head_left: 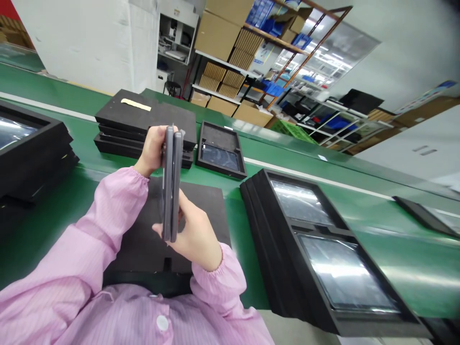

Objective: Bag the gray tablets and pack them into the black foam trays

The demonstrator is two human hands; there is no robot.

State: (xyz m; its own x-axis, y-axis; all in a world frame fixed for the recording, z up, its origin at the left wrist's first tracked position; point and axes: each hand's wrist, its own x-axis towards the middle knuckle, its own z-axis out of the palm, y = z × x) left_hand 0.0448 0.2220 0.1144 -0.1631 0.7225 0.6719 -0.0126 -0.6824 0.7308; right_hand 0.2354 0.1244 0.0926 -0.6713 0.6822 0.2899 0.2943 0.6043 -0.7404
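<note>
Two slim dark-grey tablets [171,187], seen edge-on, stand face to face between my hands above a black foam tray [212,206]. My left hand [154,149] grips their far end. With thumb and fingers on either side, my right hand [197,235] is closed around the near end. The tablets' faces are turned away from view. Just beyond lies a stack of black foam trays [125,112] with a yellow strip [135,104] on top. Next to it is an open two-compartment tray [220,125] with one tablet [220,156] in its near compartment.
To the right stands a stack of black trays [262,230] with film-covered tablets [345,268] in the top one. Another tray stack [39,163] is at the left. All rest on a green workbench [381,230]. Shelves with cardboard boxes [217,36] stand behind.
</note>
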